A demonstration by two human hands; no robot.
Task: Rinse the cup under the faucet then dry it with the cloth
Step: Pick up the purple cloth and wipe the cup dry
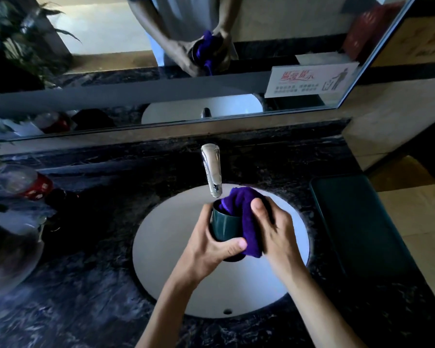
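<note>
The dark marble bench (91, 285) carries everything here, and the white sink (166, 247) is sunk into its middle, with the chrome faucet (212, 169) standing at the sink's back edge. No water shows at the spout, so the rinsing seems to be finished and the drying is the step in hand. The person holds the work over the sink, just in front of the spout, probably so that any drops fall into the basin and not on the bench. The right hand (274, 237) is clamped on the purple cloth (246, 222), with the thumb pressing it against the cup's right side, while the top of the cloth is pushed down into the mouth to reach the inner wall. The left hand (211, 244) is wrapped around the dark green cup (224, 227), thumb across the front near the base, which keeps the cup upright and steady while the cloth works. The spout hangs just beside the cup's rim and could be knocked if the cup is lifted. Along the right edge of the bench lies a dark green tray (357, 222), and near the left edge stand a red-labelled jar (28, 182) and some dark objects too dim to name.
</note>
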